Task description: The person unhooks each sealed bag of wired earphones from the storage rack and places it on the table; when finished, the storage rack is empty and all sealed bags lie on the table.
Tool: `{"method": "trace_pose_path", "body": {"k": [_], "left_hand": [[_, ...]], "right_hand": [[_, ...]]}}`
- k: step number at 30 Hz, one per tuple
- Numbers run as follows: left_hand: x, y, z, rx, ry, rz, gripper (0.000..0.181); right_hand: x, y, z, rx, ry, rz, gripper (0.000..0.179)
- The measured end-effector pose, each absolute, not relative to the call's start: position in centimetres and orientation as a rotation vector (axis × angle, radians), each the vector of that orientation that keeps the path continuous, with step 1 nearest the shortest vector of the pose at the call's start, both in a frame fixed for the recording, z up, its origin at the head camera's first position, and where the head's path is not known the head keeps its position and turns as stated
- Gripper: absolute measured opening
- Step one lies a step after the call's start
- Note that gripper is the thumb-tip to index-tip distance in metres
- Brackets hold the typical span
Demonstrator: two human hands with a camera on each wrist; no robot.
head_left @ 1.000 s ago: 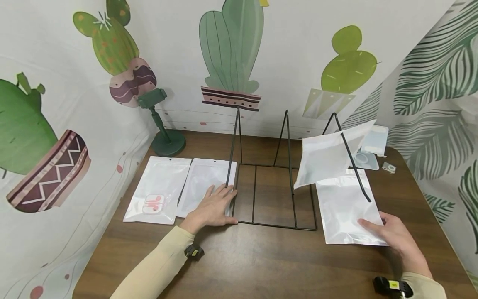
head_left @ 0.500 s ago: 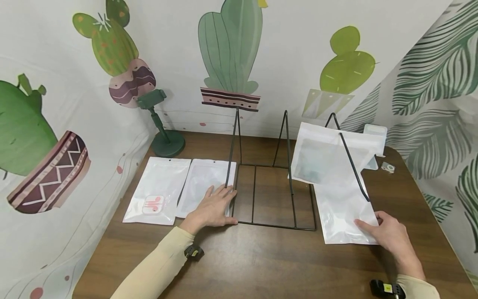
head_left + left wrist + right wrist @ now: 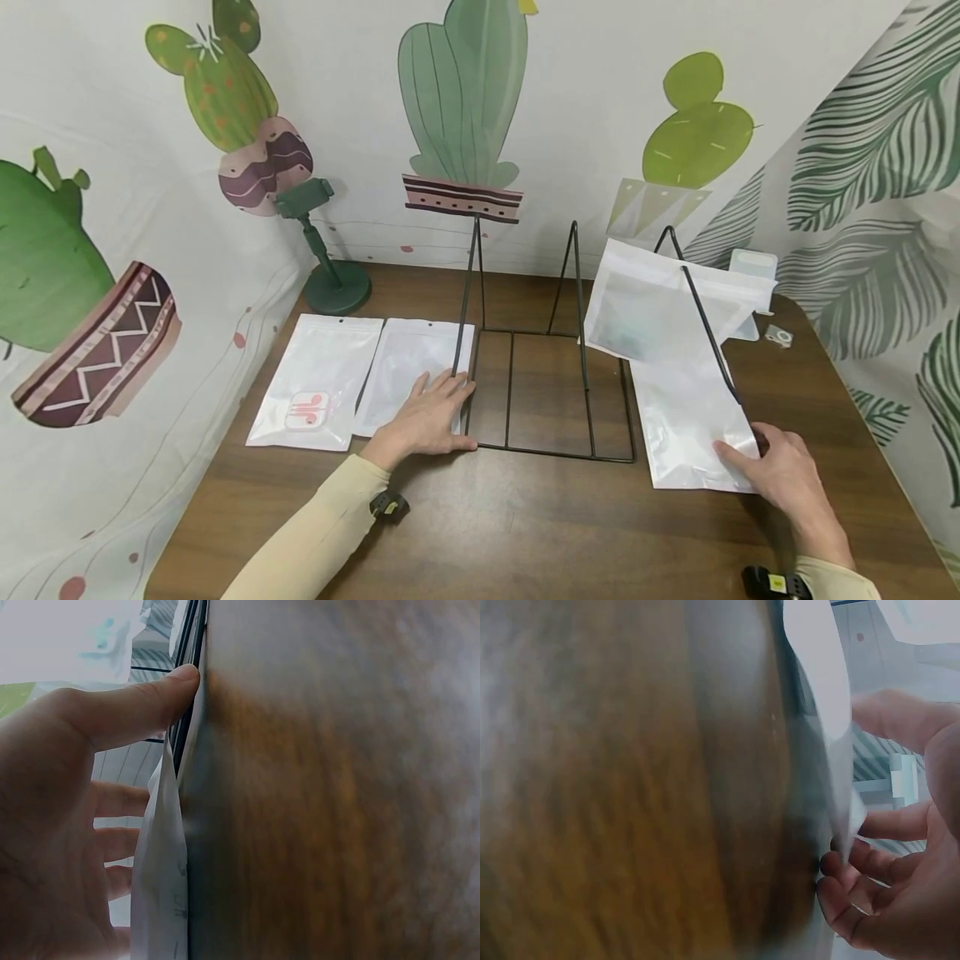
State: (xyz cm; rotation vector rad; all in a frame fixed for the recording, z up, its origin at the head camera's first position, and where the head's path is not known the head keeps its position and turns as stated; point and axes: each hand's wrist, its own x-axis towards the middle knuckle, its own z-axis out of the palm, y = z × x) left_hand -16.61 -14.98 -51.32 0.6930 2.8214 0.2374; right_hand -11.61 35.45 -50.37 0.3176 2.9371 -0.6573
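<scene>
In the head view, my left hand point(image 3: 427, 417) lies with its fingers spread over the left side of a black wire display rack point(image 3: 555, 453). Its thumb touches the rack's base wire, and its fingers lie over a white zip pouch point(image 3: 397, 358). My right hand point(image 3: 787, 471) pinches the lower right edge of another white zip pouch point(image 3: 686, 442) on the table, thumb on top; the right wrist view shows curled fingers point(image 3: 881, 862) at the edge. Above it, a third pouch point(image 3: 660, 300) hangs from the rack's right arm, a bluish item faintly visible inside.
At far left lies a white pouch point(image 3: 330, 358) with a pink-and-white earphone case point(image 3: 307, 410) showing. A green stand point(image 3: 337, 287) is behind it. At the back right are a pale blue clear case point(image 3: 753, 262) and a small silver clip-on device point(image 3: 778, 336).
The hanging pouch has swung round on the rack arm and now faces more toward the head camera. My right hand has shifted slightly left along the pouch. My left hand has stayed put.
</scene>
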Motion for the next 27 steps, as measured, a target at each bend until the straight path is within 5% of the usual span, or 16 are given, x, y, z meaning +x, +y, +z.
{"method": "trace_pose_path", "body": {"k": [11,27], "left_hand": [[-16.7,-15.0,-51.3,0.703,2.832,0.236,0.098],[-16.7,-15.0,-51.4,0.707,2.827,0.248,0.097]], "right_hand": [[-12.4,34.5,-49.1,0.132,3.152,-1.000,0.060],[-15.6,32.1,-48.4,-0.124,3.006,-1.789,0.068]]}}
